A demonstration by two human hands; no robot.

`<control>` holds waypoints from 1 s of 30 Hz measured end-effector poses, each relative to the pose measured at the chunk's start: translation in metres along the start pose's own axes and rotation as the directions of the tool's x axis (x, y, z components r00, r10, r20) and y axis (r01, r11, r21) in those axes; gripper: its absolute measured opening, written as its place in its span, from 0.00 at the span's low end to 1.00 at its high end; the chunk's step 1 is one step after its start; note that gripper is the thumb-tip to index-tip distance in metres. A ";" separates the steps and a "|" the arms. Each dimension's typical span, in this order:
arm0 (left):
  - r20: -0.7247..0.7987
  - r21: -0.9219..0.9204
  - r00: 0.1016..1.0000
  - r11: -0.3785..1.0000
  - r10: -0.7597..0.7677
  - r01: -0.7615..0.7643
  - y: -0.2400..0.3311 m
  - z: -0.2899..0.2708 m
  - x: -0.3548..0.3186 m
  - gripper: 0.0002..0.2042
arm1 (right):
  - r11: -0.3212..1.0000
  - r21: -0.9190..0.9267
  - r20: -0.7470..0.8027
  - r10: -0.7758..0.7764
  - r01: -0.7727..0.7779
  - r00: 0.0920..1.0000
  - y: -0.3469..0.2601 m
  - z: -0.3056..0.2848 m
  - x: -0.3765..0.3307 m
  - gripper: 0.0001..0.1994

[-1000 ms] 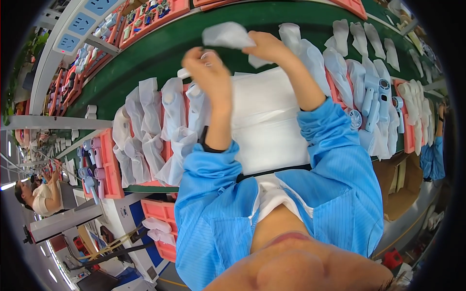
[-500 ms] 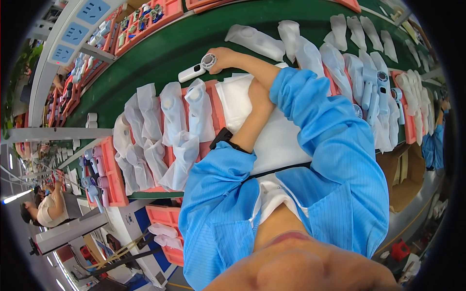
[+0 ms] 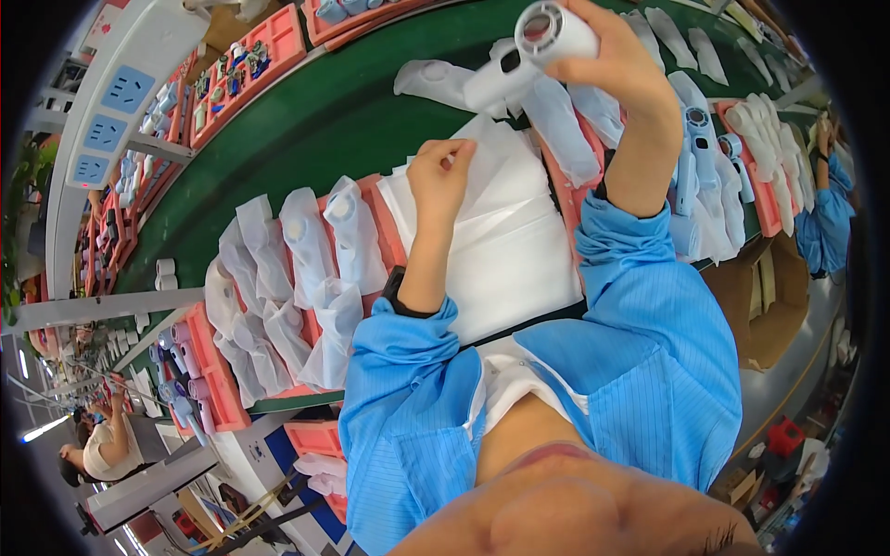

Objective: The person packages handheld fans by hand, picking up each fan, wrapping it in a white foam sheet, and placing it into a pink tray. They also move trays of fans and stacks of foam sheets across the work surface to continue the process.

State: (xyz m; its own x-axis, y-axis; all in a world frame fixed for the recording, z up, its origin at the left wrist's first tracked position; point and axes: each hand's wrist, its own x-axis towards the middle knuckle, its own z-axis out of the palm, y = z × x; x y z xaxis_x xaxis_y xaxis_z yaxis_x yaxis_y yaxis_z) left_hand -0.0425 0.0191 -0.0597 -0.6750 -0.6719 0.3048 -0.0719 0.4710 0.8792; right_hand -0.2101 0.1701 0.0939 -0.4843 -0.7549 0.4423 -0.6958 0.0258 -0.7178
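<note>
My right hand (image 3: pixel 623 57) grips a white handheld fan (image 3: pixel 505 82) by its round head end, holding it raised and tilted above the far side of the bench. The fan's handle points down to the left. My left hand (image 3: pixel 438 178) is closed in a pinch on the top edge of a white translucent bag (image 3: pixel 496 153). That bag lifts a little from a stack of white bags (image 3: pixel 505 278) lying in front of me. A dark band is on my left wrist.
On the left, a pink tray (image 3: pixel 389 218) bears several bagged fans (image 3: pixel 357 236). More bagged fans (image 3: pixel 561 130) lie at the right, beside unbagged light-blue fans (image 3: pixel 705 148). A green bench top (image 3: pixel 278 130) runs behind. A socket strip (image 3: pixel 111 130) stands at upper left; a cardboard box (image 3: pixel 769 315) sits lower right.
My right hand has carried the fan from the left of the stack up and across to the right. My left hand has moved to the stack's far edge, and a bag's edge is raised.
</note>
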 end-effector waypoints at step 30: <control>-0.344 0.217 0.848 0.913 0.402 -0.345 0.051 -0.041 -0.008 0.02 | 0.940 -0.044 -0.043 -0.340 0.338 0.939 0.011 0.161 -0.007 0.38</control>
State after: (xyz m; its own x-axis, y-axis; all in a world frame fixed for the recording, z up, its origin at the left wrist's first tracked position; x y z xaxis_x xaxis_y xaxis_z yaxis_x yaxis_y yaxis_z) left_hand -0.0107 0.0253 -0.0024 -0.3487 -0.5777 0.7380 0.0078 0.7856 0.6187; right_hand -0.1286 0.0702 -0.0041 -0.2413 -0.6895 0.6829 -0.8410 -0.2025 -0.5016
